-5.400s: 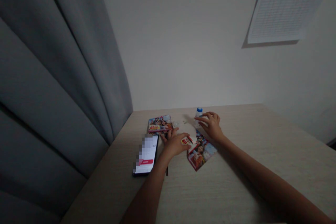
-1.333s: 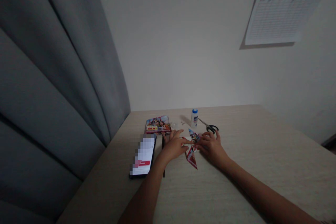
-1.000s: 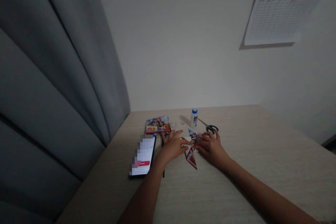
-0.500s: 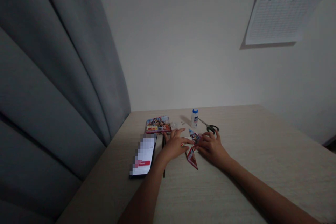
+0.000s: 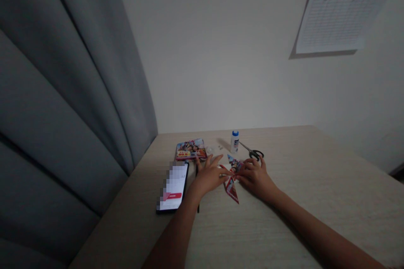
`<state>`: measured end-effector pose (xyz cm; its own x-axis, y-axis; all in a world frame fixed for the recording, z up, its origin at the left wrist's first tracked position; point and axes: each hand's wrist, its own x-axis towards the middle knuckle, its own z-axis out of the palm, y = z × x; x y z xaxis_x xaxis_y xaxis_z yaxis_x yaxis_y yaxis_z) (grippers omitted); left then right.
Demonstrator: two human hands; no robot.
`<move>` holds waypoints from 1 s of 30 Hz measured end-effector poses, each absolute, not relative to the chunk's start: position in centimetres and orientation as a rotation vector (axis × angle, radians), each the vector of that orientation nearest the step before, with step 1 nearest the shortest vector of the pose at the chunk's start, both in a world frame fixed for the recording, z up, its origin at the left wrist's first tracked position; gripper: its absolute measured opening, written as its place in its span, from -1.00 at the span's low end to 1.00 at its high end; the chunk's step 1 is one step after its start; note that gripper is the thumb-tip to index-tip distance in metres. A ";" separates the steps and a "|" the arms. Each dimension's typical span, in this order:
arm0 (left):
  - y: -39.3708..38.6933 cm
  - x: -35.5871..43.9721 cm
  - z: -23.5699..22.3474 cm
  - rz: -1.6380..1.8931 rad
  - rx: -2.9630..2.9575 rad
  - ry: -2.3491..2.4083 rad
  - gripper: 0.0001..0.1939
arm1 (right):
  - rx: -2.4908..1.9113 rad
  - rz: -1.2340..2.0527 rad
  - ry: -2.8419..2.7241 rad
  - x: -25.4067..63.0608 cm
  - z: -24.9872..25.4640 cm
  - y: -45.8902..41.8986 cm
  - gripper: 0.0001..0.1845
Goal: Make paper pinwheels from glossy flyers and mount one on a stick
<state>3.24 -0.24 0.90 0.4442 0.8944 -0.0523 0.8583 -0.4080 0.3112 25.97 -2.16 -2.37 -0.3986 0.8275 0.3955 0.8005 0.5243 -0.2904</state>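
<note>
A printed paper pinwheel [image 5: 232, 191] with pointed, folded blades lies on the table between my hands. My left hand [image 5: 209, 178] comes in from the left, its thumb and index finger at the pinwheel's middle while the other fingers spread away. From the right, my right hand [image 5: 255, 176] has its thumb and fingertips closed together on the pinwheel's centre and right side. Fingers cover part of the centre and some blades. Just beyond my right fingers lie open scissors [image 5: 256, 154] with dark handles.
A white glue bottle [image 5: 234, 143] with a blue cap stands behind the pinwheel. Colourful printed leaflets [image 5: 191, 150] lie at the back left, with small clear bits [image 5: 214, 150] beside them. A phone [image 5: 173, 189] and a thin dark stick [image 5: 198, 209] are left of my left forearm.
My left thumb and index finger have shifted slightly at the pinwheel's centre, and more of its left side shows. My right hand stays nearly still.
</note>
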 end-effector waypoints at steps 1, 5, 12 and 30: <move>-0.2 3.2 0.8 0.175 2.412 1.504 -0.71 | -1.321 0.076 -2.275 26.0 -2.4 -2.1 -0.83; -0.2 3.2 0.8 0.167 2.417 1.500 -0.70 | -1.313 0.072 -2.279 26.0 -2.5 -2.0 -0.82; -0.2 3.2 0.8 0.197 2.397 1.473 -0.69 | -1.331 0.077 -2.283 26.0 -2.4 -2.1 -0.83; 0.1 3.0 0.4 0.143 2.428 1.534 -0.67 | -1.337 0.055 -2.298 26.0 -2.4 -2.1 -0.81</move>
